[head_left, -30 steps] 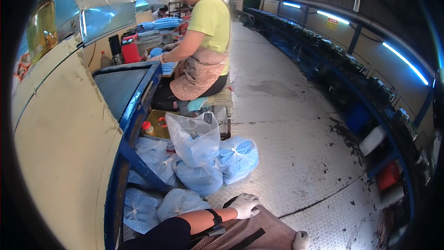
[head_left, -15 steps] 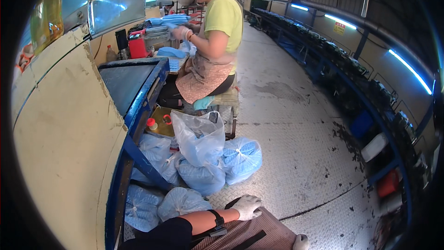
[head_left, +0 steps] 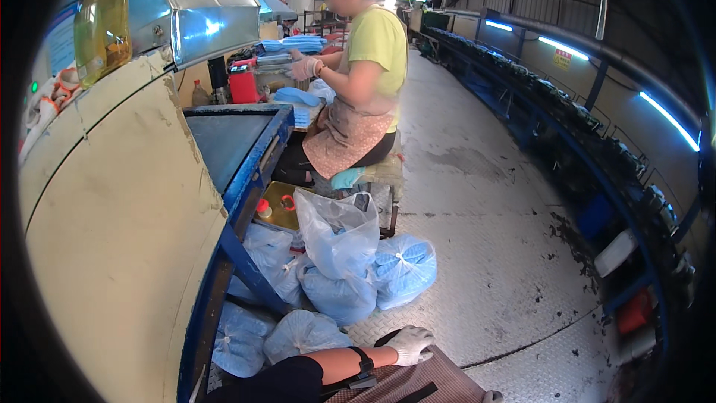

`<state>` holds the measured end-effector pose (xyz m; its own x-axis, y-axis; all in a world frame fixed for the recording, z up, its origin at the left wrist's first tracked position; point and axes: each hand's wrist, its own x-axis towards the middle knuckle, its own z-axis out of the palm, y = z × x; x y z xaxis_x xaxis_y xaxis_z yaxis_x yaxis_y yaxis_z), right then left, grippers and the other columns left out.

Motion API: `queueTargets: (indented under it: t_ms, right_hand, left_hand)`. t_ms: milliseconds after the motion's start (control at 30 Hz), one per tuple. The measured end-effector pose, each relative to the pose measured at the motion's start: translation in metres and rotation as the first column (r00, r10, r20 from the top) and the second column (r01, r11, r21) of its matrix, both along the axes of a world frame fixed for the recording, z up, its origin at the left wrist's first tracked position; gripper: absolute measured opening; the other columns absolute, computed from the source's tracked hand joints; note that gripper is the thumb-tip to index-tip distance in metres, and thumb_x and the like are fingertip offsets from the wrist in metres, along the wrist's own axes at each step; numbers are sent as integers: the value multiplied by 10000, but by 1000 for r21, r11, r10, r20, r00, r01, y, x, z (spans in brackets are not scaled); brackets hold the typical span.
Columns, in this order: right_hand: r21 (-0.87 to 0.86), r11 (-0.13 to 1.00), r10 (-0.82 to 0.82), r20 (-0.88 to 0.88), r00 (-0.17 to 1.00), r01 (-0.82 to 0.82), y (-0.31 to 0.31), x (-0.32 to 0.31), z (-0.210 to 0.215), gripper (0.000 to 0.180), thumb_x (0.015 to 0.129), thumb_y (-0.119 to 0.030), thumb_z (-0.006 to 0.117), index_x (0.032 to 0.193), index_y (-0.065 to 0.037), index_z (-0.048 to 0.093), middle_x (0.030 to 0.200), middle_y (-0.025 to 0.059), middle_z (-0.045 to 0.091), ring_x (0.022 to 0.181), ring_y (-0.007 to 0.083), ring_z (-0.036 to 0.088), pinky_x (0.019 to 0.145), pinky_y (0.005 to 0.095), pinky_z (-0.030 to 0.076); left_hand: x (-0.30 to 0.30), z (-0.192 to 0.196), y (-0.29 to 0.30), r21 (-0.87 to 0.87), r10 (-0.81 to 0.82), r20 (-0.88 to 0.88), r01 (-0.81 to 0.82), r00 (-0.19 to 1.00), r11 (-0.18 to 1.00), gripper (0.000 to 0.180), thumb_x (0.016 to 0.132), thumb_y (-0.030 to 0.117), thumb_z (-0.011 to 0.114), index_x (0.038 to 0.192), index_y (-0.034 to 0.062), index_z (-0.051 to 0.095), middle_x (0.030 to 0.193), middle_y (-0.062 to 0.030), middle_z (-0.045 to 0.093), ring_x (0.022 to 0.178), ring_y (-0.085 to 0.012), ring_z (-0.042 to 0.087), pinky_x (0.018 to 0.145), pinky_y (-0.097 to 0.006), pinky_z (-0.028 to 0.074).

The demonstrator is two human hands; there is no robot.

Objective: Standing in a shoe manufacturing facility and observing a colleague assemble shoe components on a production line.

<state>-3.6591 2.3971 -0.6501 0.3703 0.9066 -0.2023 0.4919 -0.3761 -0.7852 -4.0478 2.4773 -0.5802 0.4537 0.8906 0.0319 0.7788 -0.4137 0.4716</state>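
Observation:
My left hand [head_left: 412, 345], in a white knit glove, lies draped over my knee on the brown checked cloth [head_left: 418, 377] across my lap. Its fingers are extended and hold nothing. At the bottom edge only a bit of my right hand [head_left: 492, 397] shows, gloved and resting at the cloth's other side; its fingers are hidden. Tied clear bags of blue pieces [head_left: 306, 332] sit on the floor just left of my left hand. Beyond them stand an open clear bag [head_left: 339, 227] and another knotted bag of blue pieces [head_left: 403, 269].
A co-worker [head_left: 365, 67] sits ahead at a bench with stacked blue pieces [head_left: 294, 97] and a red box [head_left: 243, 86]. A cream machine housing [head_left: 119, 231] and blue frame [head_left: 250, 272] flank my left. A long conveyor line [head_left: 537, 93] runs along the right, past the metal floor [head_left: 492, 269].
My view has shifted, so the scene sits lower and farther right. My left hand stays on my knee. My right hand has mostly dropped out of the picture.

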Motion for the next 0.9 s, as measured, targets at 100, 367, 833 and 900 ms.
queueTargets:
  t_ms: [100, 367, 833, 900]
  right_hand:
    - [-52, 998, 47, 109, 993, -42, 1, -3, 10, 412, 924, -312, 569, 1073, 63, 656, 1038, 224, 686, 974, 332, 617, 889, 440, 486]
    - [-81, 994, 72, 50, 996, -68, 0, -21, 45, 449, 927, -341, 542, 1066, 68, 665, 1055, 261, 687, 970, 359, 639, 878, 455, 490]
    - [-46, 995, 95, 126, 987, -90, 3, -8, 21, 483, 932, -389, 541, 1089, 49, 670, 1070, 256, 689, 994, 378, 642, 892, 458, 494]
    - [-78, 995, 77, 113, 991, -69, 3, -12, 25, 480, 929, -393, 549, 1081, 45, 673, 1061, 256, 690, 988, 374, 643, 887, 456, 496]
  left_hand:
    - [1, -1, 0, -8, 8, -2, -8, 1000, 1000, 450, 942, 405, 547, 1242, 72, 576, 1345, -132, 538, 1277, -304, 486, 1068, -468, 362]
    - [1, -4, 1, -8, 4, -16, -4, 1000, 1000, 448, 941, 420, 550, 1245, 93, 578, 1360, -126, 538, 1293, -313, 480, 1080, -478, 363]
    - [-1, -4, 1, -8, 16, 24, -16, 1000, 1000, 462, 936, 414, 559, 1237, 64, 582, 1356, -132, 534, 1295, -302, 474, 1074, -463, 352]
    - [-2, -4, 1, -25, 14, 19, -14, 1000, 1000, 461, 932, 409, 566, 1236, 63, 584, 1354, -130, 536, 1294, -302, 475, 1073, -462, 353]
